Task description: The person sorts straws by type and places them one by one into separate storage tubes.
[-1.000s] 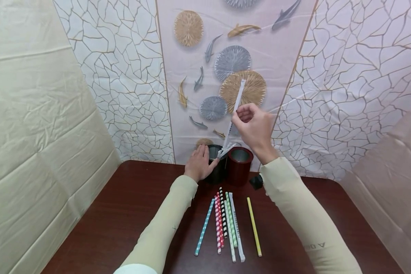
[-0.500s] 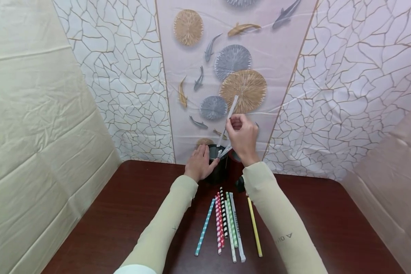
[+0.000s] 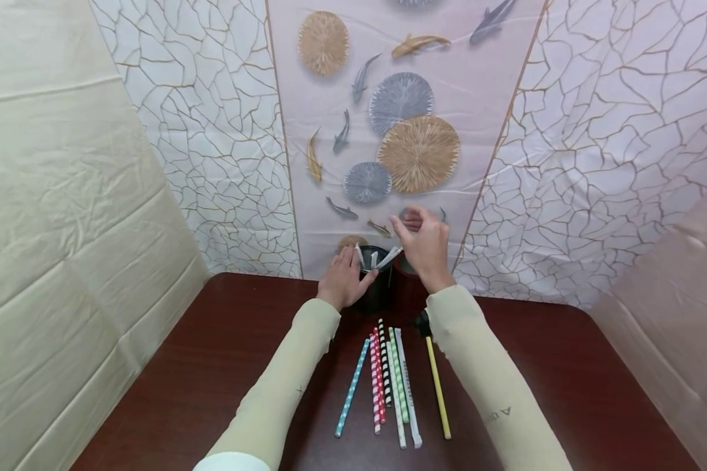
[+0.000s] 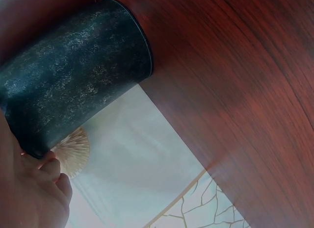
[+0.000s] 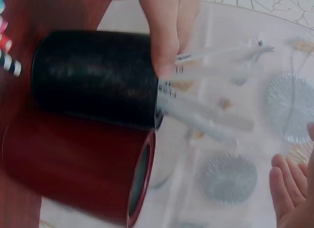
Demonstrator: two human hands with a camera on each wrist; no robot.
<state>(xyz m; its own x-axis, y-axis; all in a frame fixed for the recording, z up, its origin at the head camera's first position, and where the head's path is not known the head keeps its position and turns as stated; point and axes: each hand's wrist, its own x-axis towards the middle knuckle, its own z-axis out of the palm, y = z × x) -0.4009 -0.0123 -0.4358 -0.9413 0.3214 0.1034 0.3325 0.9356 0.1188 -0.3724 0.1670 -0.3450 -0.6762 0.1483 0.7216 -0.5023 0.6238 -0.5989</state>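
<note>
My left hand point(image 3: 343, 280) grips the side of a black cup point(image 3: 378, 297) at the back of the dark wooden table point(image 3: 212, 366). Several white straws point(image 3: 379, 256) stand tilted in that cup. My right hand point(image 3: 425, 245) hovers just above and to the right of them, fingers relaxed and holding nothing. In the right wrist view the white straws point(image 5: 211, 115) stick out of the black cup point(image 5: 93, 76), a left-hand finger point(image 5: 164, 37) lies on its rim, and my right fingertips point(image 5: 289, 184) are apart from the straws. In the left wrist view the black cup point(image 4: 73, 76) fills the upper left.
A red cup point(image 3: 409, 288) stands against the black one on its right, partly hidden by my right wrist. Several coloured straws point(image 3: 389, 386) lie side by side on the table in front of the cups, a yellow straw point(image 3: 438, 389) at the right. Papered walls close in behind.
My right hand came down with a white straw, set it into the black cup and let go. The left hand stayed on the cup.
</note>
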